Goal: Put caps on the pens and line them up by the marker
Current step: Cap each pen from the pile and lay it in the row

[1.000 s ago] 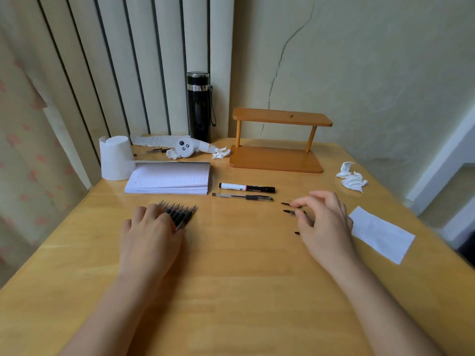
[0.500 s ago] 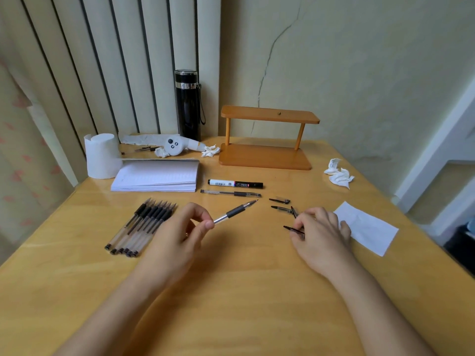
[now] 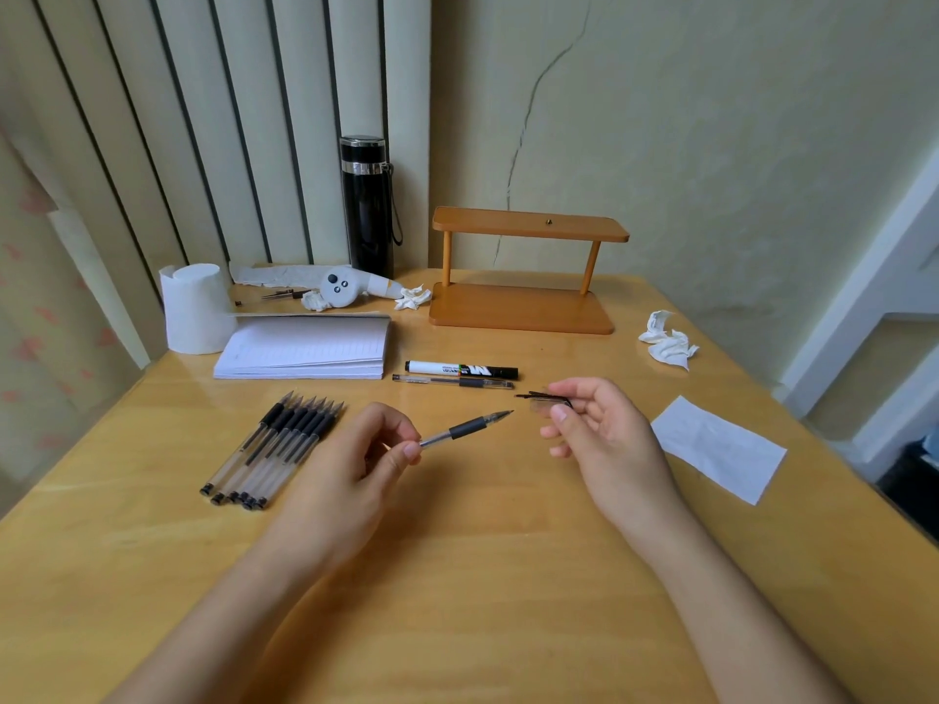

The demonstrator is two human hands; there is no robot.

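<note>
My left hand (image 3: 355,459) pinches an uncapped clear pen (image 3: 465,428) by its barrel, tip pointing right and away. My right hand (image 3: 599,439) holds pen caps (image 3: 543,397) between thumb and fingers, a short gap from the pen's tip. A black-and-white marker (image 3: 460,369) lies across the table's middle, with one capped pen (image 3: 452,382) lying parallel just in front of it. Several uncapped pens (image 3: 277,444) lie side by side at the left.
An open notebook (image 3: 305,348) and a paper roll (image 3: 195,315) lie at back left. A black flask (image 3: 367,205) and a wooden shelf (image 3: 523,309) stand at the rear. Crumpled tissue (image 3: 668,343) and a white paper slip (image 3: 719,447) are at the right.
My left hand picked one pen from the row and raised it toward the centre. My right hand gathered caps off the table and lifted them toward the pen's tip.
</note>
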